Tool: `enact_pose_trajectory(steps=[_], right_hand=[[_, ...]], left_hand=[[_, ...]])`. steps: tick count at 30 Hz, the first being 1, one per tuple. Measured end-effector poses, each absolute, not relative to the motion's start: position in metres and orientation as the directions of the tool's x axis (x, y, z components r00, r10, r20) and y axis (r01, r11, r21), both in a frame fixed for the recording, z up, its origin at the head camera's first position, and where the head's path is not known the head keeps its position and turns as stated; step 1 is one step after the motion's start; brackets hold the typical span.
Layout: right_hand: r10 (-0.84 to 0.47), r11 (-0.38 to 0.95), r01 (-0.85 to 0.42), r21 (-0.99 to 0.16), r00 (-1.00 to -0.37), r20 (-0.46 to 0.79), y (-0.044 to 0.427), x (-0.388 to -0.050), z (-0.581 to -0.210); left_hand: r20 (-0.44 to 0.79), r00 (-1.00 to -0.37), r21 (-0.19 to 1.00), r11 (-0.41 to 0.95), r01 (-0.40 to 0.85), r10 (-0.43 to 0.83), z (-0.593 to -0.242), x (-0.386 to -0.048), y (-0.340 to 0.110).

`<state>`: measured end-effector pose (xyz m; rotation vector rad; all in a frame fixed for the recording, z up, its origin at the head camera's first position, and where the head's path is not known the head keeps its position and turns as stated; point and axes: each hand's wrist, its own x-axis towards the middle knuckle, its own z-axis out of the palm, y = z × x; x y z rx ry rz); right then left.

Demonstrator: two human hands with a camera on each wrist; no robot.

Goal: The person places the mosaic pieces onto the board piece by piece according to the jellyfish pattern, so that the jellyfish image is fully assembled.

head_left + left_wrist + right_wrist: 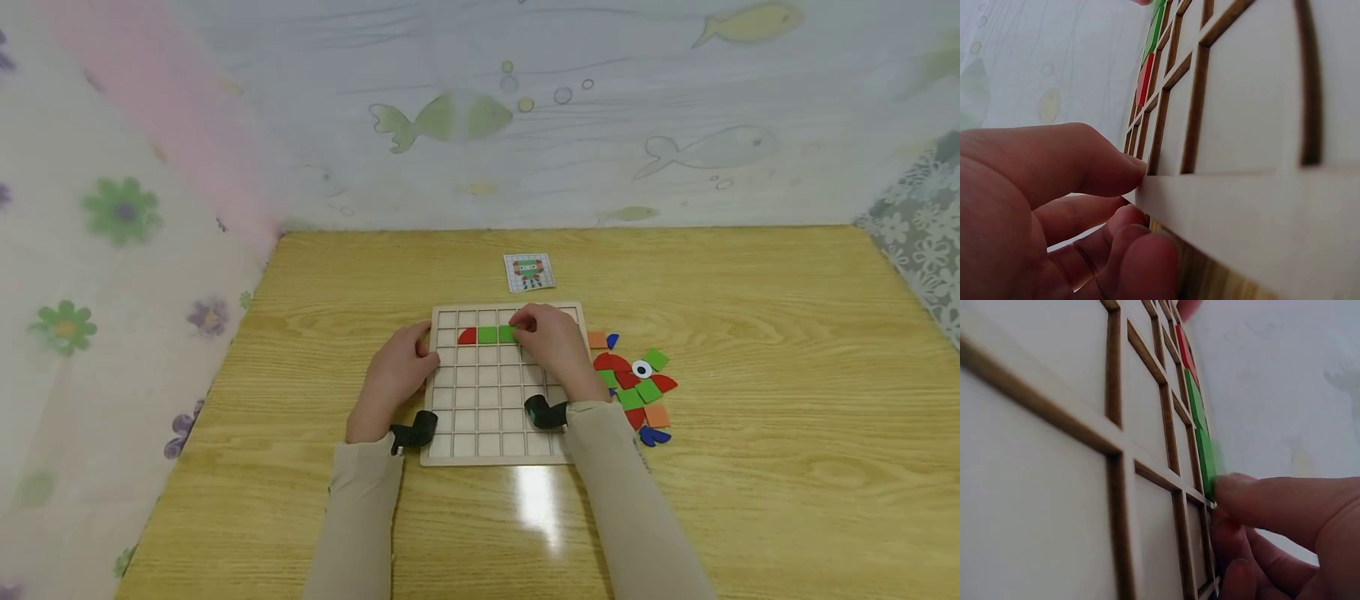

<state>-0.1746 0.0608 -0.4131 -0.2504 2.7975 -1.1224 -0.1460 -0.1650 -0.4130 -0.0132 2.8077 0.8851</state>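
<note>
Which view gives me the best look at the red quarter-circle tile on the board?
The head view: from above, the red quarter-circle tile shows its curved edge, left of two green square tiles. The left wrist view has it nearly edge-on, a thin red sliver; so does the right wrist view, beyond the green tiles.

Head view: from above, facing forward and down, distant enough to span the bench (787, 375) and grid board (487, 397). Left and right wrist views: close range, slanting across the board toward the painted backdrop (585, 183); both share the red piece (1145, 81) and green squares (1205, 464).
</note>
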Motion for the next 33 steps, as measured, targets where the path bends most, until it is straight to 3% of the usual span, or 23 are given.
enact_pose_trajectory(steps=[14, 20, 28, 33], right_hand=[[-0.230, 0.690, -0.123, -0.714, -0.972, -0.055, 0.060, -0.178, -0.410], [-0.282, 0.694, -0.164, -0.701, -0.958, -0.055, 0.069, -0.170, -0.401], [-0.358, 0.724, -0.239, -0.647, -0.932, -0.057, 0.101, -0.161, -0.386], [-0.365, 0.746, -0.246, -0.618, -0.928, -0.070, 0.125, -0.161, -0.383]], left_hand=[[-0.169, -0.984, 0.580, 0.813, -0.055, 0.055, -0.408, -0.149, -0.171], [-0.246, -0.968, 0.651, 0.748, -0.128, 0.049, -0.408, -0.148, -0.169], [-0.304, -0.950, 0.582, 0.804, -0.122, 0.076, -0.400, -0.156, -0.165], [-0.360, -0.929, 0.626, 0.759, -0.177, 0.080, -0.401, -0.158, -0.166]])
